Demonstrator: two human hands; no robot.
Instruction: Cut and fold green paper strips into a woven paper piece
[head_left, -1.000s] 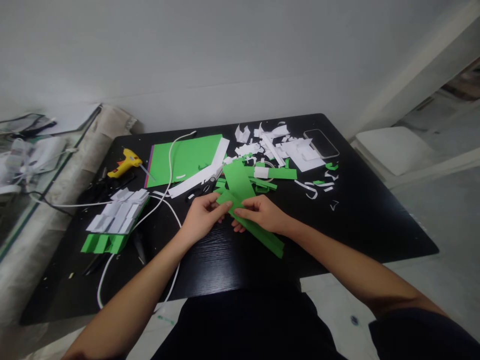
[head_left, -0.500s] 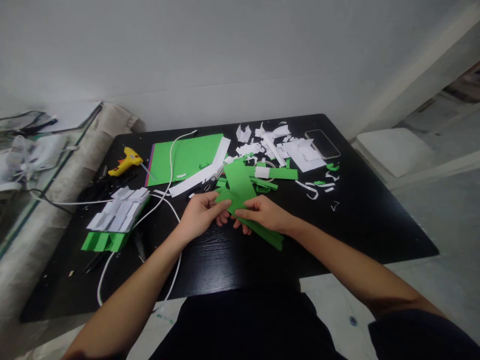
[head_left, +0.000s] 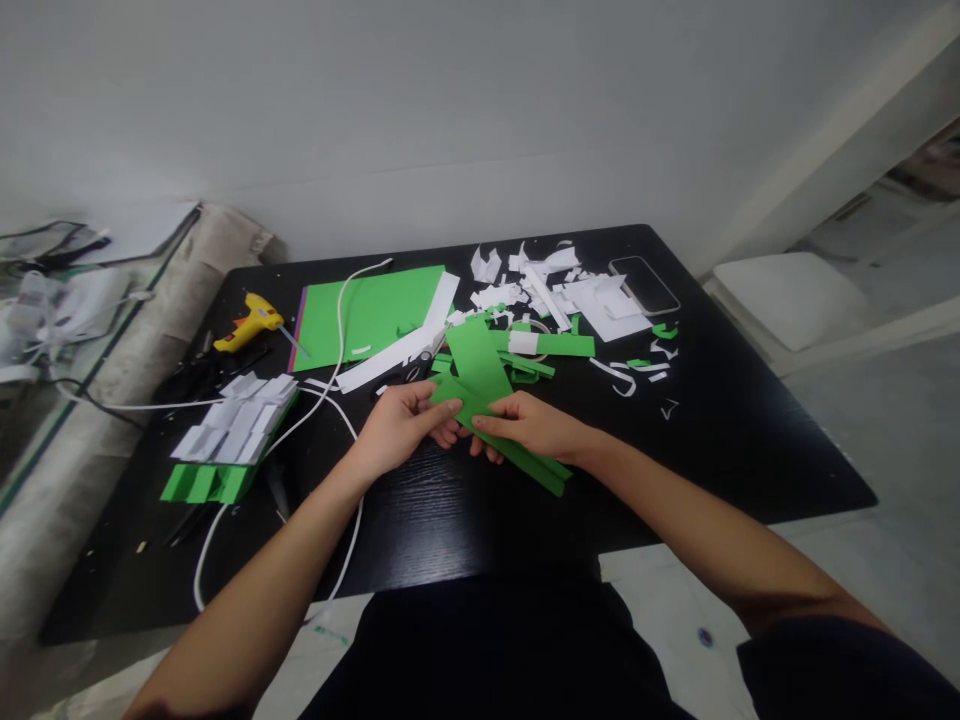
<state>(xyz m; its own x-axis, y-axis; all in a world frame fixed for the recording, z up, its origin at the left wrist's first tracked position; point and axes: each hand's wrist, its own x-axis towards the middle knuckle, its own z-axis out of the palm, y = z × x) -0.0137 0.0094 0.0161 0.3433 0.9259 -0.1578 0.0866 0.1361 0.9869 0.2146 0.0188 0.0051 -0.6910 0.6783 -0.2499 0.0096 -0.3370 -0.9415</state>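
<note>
Both hands pinch a folded green paper strip [head_left: 526, 464] above the front middle of the table. My left hand [head_left: 409, 425] grips its upper left end between thumb and fingers. My right hand [head_left: 529, 428] holds it a little further along, thumb on top. The strip slants down to the right past my right hand, with a crease along its length. Just behind it lies a wider green paper piece [head_left: 480, 355]; whether the two touch, I cannot tell. Beyond are a green strip with a white band [head_left: 566, 345] and scissors [head_left: 412, 370], partly covered.
A yellow glue gun [head_left: 255, 322] lies at the left, near a green sheet [head_left: 390, 300]. Folded white and green paper pieces [head_left: 232, 420] sit front left, with a white cable [head_left: 341, 330] looping past. White scraps [head_left: 551, 285] and a phone [head_left: 645, 285] are at the back right.
The lower right end of the held strip has shifted slightly, and its fold shows a little wider apart. Both hands stay nearly in place, still gripping it.
</note>
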